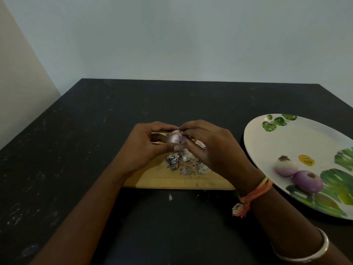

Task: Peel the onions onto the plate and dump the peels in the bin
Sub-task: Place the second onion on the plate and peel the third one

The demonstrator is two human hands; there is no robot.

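While the left hand [147,148] curls round a small onion [174,139] and holds it up, the right hand [212,148] pinches a bit of skin at its top with the fingertips. Both hands sit close together over a wooden board [172,181]. Under the hands lies a heap of peels [183,163]. Off to the right of the right hand is a plate [286,142] with two peeled onions [286,166] on it, touching each other. I think the skin could tear into tiny bits if the pull is too quick. The onion looks smooth, so it might slip out and roll away. One peel scrap [170,197] lies on the table [76,131] nearer the body than the hands, so more could fall off the board. No bin can be seen.
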